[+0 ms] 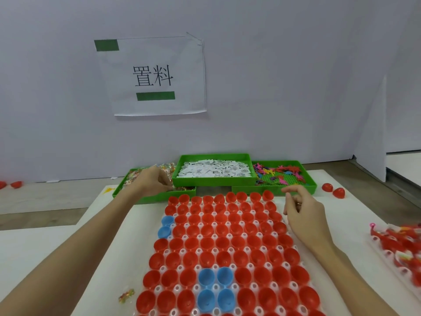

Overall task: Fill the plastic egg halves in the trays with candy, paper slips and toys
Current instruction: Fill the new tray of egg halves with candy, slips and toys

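The step in hand looks like the candy round: the left hand point(155, 181) reaches into the candy bin point(145, 197) at 11 o'clock, fingers curled down among the wrappers; whether its grip has closed on a piece I cannot tell. The right hand point(303, 209) hovers over the tray's point(159, 290) 1 o'clock corner, fingers loosely curled, grasping nothing visible. The egg halves point(224, 244), red with 6 blue, fill the tray at centre and look empty. Slips point(214, 171) sit at 12 o'clock, toys point(280, 174) at 1 o'clock. Next, I judge, candy must be lifted and dropped 1 per half. A stray candy point(126, 295) lies on the surface at 7 o'clock.
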{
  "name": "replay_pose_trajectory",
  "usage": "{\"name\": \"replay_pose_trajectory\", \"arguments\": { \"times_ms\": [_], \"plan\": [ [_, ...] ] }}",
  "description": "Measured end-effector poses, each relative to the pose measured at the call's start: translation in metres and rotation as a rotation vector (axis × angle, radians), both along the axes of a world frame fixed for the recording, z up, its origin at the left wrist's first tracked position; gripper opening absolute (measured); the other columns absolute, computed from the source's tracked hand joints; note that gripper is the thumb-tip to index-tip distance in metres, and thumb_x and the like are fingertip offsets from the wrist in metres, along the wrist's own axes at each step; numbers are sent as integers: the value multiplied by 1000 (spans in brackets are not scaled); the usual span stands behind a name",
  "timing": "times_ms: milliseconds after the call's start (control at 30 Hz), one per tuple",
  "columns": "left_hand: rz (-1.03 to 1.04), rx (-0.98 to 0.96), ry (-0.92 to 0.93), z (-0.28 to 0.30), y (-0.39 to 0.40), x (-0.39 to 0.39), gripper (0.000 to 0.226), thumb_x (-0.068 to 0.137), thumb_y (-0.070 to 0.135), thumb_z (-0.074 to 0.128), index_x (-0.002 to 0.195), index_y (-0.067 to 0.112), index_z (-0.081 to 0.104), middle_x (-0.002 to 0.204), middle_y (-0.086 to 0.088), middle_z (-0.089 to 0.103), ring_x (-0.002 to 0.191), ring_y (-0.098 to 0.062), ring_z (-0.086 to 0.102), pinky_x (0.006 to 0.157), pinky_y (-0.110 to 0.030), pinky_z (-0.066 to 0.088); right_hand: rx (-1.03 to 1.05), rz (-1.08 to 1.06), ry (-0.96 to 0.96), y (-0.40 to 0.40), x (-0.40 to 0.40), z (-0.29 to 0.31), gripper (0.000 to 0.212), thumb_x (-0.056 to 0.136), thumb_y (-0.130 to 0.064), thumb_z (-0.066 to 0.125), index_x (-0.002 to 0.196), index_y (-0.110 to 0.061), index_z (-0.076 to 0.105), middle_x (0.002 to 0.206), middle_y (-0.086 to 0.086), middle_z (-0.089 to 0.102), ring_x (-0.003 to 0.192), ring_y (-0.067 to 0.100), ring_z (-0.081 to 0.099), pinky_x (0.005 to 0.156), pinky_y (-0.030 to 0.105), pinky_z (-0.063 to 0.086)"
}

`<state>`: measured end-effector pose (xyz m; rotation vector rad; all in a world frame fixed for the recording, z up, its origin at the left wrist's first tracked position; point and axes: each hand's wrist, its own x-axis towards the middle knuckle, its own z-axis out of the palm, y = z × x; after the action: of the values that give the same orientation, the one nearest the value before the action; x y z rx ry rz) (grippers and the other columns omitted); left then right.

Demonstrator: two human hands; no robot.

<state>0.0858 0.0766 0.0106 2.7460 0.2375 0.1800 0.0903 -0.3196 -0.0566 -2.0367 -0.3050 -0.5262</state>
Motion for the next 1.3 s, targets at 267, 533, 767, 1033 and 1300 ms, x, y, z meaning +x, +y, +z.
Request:
{"name": "replay_pose_trajectory", "arguments": {
  "times_ms": [267,533,767,1033,1300],
  "plan": [
    [28,56,-174,-4,-1,-18,2,87,14,81,85,13,81,85,-2,78,82,-17,72,79,-34,57,-6,-1,2,0,0,-1,17,104,-11,52,107,-26,59,57,-2,62,48,6,58,46,17,44],
    [33,7,-395,-18,7,-32,7,91,16,78,86,16,72,85,1,71,92,-25,62,79,-41,49,-3,6,19,2,0,0,17,105,-12,51,110,-27,58,59,1,62,48,8,56,47,29,45],
    [131,-335,-631,-22,-14,-57,8,101,19,64,102,11,60,89,-3,73,80,-19,69,68,-31,55,-2,13,37,2,-3,2,16,106,-12,50,112,-25,58,61,1,64,48,11,56,47,28,45],
    [42,-579,-688,-40,-49,-129,5,99,17,64,99,21,62,76,0,74,59,-15,64,56,-25,55,-28,23,41,5,-8,9,17,106,-14,50,113,-28,57,60,4,63,51,19,57,47,33,45],
    [49,-691,-660,-49,-48,-144,7,98,17,66,99,24,66,74,-1,74,58,-17,64,58,-28,58,-15,14,16,4,-19,28,19,104,-19,54,119,-29,58,76,-4,69,63,9,65,63,33,55]
  ]
}}
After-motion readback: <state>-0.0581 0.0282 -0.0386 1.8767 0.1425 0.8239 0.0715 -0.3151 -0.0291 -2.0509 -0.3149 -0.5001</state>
